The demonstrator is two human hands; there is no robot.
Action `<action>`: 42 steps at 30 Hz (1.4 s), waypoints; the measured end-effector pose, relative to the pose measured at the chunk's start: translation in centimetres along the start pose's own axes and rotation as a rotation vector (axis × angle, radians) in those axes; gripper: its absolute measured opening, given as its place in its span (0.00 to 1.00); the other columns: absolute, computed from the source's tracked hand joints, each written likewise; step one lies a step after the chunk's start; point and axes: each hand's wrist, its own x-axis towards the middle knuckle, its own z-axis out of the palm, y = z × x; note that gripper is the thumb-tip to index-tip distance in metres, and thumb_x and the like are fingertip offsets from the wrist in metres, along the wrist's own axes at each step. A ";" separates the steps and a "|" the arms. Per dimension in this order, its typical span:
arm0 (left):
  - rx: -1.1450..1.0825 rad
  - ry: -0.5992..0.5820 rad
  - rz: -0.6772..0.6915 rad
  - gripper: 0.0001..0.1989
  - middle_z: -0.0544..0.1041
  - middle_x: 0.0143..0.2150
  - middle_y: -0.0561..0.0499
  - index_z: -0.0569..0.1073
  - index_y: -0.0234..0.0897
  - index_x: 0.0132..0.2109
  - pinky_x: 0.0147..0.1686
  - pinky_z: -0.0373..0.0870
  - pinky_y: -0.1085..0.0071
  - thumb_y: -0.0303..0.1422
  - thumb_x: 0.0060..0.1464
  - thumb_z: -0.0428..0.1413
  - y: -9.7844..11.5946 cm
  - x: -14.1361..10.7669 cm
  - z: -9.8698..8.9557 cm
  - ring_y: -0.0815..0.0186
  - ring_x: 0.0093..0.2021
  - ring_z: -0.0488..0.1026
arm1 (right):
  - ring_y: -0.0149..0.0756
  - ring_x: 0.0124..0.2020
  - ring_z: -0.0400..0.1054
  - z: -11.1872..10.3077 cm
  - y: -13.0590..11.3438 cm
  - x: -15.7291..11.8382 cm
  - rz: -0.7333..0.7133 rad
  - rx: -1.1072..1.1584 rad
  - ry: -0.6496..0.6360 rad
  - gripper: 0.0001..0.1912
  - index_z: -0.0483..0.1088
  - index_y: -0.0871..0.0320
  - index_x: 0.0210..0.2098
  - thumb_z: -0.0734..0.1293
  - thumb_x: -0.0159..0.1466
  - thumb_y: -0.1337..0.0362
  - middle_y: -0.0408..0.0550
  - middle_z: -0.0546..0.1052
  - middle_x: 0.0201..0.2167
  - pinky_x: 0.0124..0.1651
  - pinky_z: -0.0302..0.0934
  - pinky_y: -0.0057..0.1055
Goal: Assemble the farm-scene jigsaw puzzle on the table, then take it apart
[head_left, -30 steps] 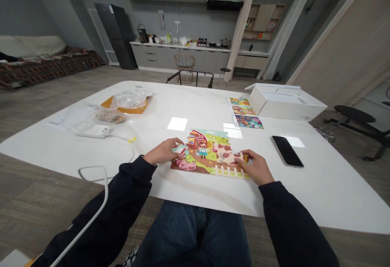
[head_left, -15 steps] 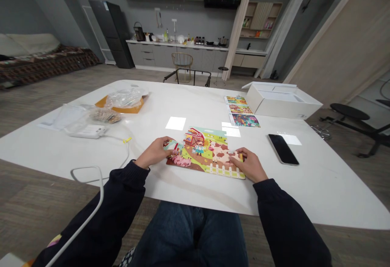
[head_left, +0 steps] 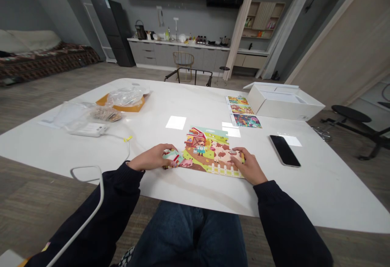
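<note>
Farm jigsaw puzzle point(head_left: 210, 153) lies flat on the white table point(head_left: 304, 189), straight ahead of me. My left hand point(head_left: 150, 157) curls at the puzzle's left edge, its fingers closed around a puzzle piece point(head_left: 172, 157) of green, white and red, held low by the tabletop. My right hand point(head_left: 247, 165) sits on the puzzle's right end, over the cow, fingers bent and pressing down; I cannot tell whether they grip a piece there. Right of the puzzle lies a black phone point(head_left: 284, 150); beyond the puzzle, three picture cards point(head_left: 243, 111) sit beside a white box point(head_left: 283, 103). Left of the puzzle are a white power pack point(head_left: 88, 129) and a plastic bag point(head_left: 125, 96).
</note>
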 end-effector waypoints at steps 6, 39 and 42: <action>0.273 0.033 -0.039 0.25 0.78 0.51 0.44 0.76 0.41 0.53 0.52 0.69 0.62 0.39 0.46 0.65 1.5 -0.6 0.6 0.51 0.53 0.75 | 0.44 0.39 0.75 0.1 0.0 0.1 -0.015 -0.037 0.012 0.18 0.75 0.53 0.47 0.70 0.58 0.57 0.45 0.82 0.39 0.47 0.68 0.39; -0.251 0.144 -0.084 0.23 0.78 0.33 0.49 0.76 0.31 0.47 0.24 0.69 0.72 0.44 0.49 0.64 0.8 0.1 2.5 0.68 0.23 0.72 | 0.45 0.43 0.75 0.1 -1.6 0.5 -0.012 0.009 0.041 0.18 0.74 0.53 0.49 0.68 0.59 0.59 0.48 0.81 0.44 0.50 0.67 0.40; -0.298 0.138 -0.037 0.24 0.78 0.34 0.51 0.75 0.34 0.48 0.29 0.74 0.70 0.44 0.48 0.66 0.5 -0.4 2.7 0.66 0.27 0.74 | 0.46 0.47 0.74 0.2 -1.6 0.5 -0.050 0.041 0.037 0.18 0.74 0.53 0.49 0.68 0.59 0.60 0.49 0.81 0.47 0.55 0.66 0.42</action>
